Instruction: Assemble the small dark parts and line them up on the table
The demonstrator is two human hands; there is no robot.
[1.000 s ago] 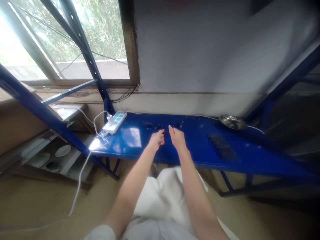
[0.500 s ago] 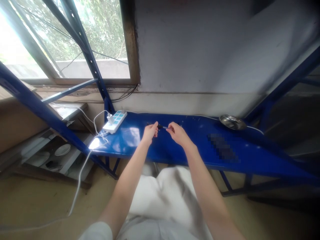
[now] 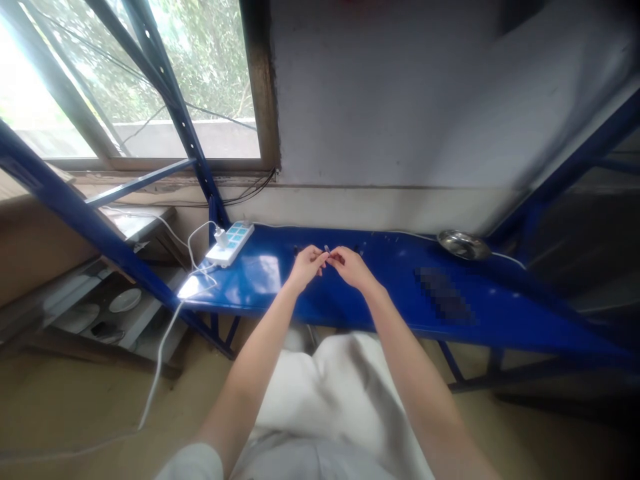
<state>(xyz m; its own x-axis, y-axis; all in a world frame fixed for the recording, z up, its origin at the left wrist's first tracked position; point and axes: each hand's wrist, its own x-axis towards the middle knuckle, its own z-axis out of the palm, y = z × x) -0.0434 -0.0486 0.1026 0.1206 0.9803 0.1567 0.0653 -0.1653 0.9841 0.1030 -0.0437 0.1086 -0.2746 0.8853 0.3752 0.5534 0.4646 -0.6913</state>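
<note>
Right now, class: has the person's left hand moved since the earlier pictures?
Yes: the left hand has shifted nearer the white power strip and farther toward the wall.

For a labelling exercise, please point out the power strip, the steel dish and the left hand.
Power strip [image 3: 230, 243], head view, top face.
Steel dish [image 3: 463, 245], head view, inner bowl.
Left hand [image 3: 306, 265], head view, back of hand.

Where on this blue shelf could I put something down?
Bare shelf shows between the power strip and the left hand, and between the right hand and the steel dish. It's crowded around the hands, among small dark pieces.
</note>
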